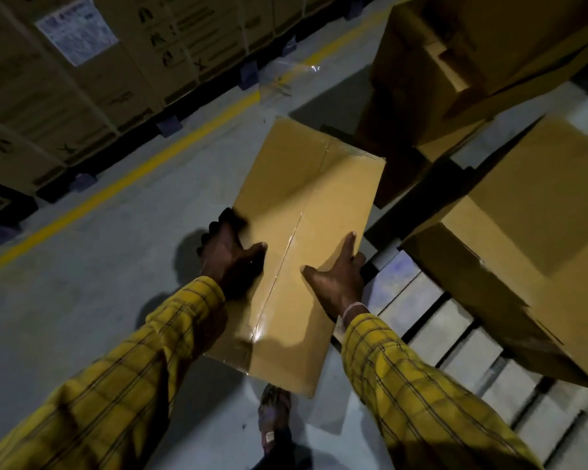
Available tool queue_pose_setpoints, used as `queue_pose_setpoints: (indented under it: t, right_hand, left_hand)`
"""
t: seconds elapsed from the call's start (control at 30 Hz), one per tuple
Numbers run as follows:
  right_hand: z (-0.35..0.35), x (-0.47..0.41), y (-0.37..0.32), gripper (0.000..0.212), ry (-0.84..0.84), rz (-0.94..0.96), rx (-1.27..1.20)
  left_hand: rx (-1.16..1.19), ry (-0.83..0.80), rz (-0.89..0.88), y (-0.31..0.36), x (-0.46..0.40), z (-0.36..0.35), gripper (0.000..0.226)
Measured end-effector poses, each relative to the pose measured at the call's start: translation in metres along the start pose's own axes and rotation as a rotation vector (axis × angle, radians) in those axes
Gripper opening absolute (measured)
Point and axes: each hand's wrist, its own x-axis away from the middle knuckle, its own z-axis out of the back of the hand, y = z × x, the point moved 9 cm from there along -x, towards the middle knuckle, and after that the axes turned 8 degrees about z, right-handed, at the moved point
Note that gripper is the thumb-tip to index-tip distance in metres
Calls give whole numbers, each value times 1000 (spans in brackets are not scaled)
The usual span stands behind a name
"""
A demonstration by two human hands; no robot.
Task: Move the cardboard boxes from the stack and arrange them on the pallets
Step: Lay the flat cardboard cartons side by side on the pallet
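Note:
I hold a long tan cardboard box [306, 239], sealed with clear tape along its top seam, in the air in front of me over the grey floor. My left hand [230, 254] grips its left edge, thumb on top and fingers curled round the side. My right hand [336, 276] grips the right edge, thumb and forefinger lying on the top face. Just right of the box is a light slatted pallet [455, 334]. A large cardboard box [523, 232] sits on it, and more big boxes [455, 62] stand behind.
A row of strapped printed cartons [82, 79] on dark pallets lines the far left, behind a yellow floor line [150, 171]. A crumpled sheet of clear plastic [279, 79] lies on the floor ahead. My sandalled foot [274, 412] is below the box.

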Motion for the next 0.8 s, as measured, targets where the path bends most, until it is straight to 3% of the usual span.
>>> queue_pose_setpoints:
  t: [0.27,0.5,0.8]
  right_hand:
    - [105,66,62,126,10,36,-104]
    - [267,165,117,122,109,178,-76]
    - [483,271,241,117,284,166,-78]
  left_hand:
    - [-39,30,-80,88,108,-4,114]
    - [26,154,-196,188,277,-11,85]
    - [57,66,-389,350,426,-105,97]
